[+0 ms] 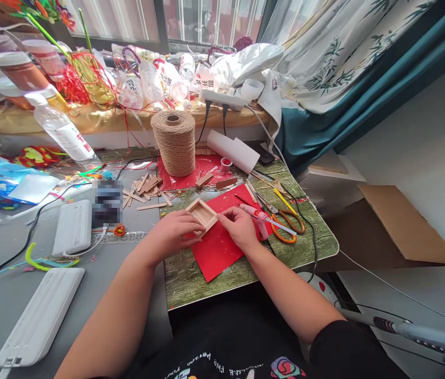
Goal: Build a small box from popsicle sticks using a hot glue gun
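A small open wooden box (pixel 201 213) made of sticks sits on a red paper sheet (pixel 222 247) on the green-patterned table (pixel 285 252). My left hand (pixel 175 230) is closed around the box's near left side and holds it steady. My right hand (pixel 238 227) pinches at the box's right corner; whether a stick is between its fingers I cannot make out. A pink glue gun (pixel 259 221) lies just right of my right hand.
Orange-handled scissors (pixel 287 225) lie right of the glue gun. A twine spool (pixel 175 142) stands behind, with loose wooden sticks (pixel 145 189) to its left. White flat devices (pixel 72 226) and cables sit at left. A cardboard sheet (pixel 399 226) lies on the floor at right.
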Demonstrator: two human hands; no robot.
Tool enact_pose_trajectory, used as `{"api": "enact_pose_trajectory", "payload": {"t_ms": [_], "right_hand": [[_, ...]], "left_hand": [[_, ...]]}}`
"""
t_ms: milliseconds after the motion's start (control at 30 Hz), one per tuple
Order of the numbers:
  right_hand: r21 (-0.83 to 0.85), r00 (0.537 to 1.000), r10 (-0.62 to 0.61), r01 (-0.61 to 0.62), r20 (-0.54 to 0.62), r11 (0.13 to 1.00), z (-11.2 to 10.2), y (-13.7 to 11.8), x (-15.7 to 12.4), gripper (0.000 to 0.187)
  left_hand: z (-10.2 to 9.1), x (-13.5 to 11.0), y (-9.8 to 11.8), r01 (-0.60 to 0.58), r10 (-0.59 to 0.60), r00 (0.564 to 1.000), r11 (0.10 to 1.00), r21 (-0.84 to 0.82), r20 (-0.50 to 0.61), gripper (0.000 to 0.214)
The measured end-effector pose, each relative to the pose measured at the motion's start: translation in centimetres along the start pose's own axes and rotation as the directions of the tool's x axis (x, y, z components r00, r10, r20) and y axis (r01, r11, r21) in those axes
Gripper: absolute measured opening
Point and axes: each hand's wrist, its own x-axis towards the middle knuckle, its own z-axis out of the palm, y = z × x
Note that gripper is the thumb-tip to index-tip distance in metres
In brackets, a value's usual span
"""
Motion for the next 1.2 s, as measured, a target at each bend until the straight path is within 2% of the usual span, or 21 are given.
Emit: {"api": "enact_pose_trajectory", "payload": {"t_ms": [133,367,567,1200], "right_hand": [[-0.053,0.999,-0.045,0.044,-0.012,0.998,0.4,0.2,-0.2,0.029],[-0.116,0.992,-0.124,0.122,-0.011,0.986,0.7,0.7,0.2,0.021],[-0.169,0.987,-0.161,0.157,-0.010,0.973,0.6,0.9,0.4,0.023],[-0.169,0.989,-0.150,0.150,0.017,0.974,0.1,1.8,0.7,0.022]], "left_hand": [[0.2,-0.2,-0.4,0.032,-0.035,0.998,0.998,0.053,0.058,0.014],[0.7,-0.2,-0.6,0.057,-0.060,0.997,0.996,0.072,0.039,0.015],[0.7,0.0,-0.5,0.087,-0.092,0.994,0.992,0.087,0.053,0.013],[0.9,-0.1,-0.7,0.103,-0.112,0.990,0.989,0.109,0.082,0.014]]}}
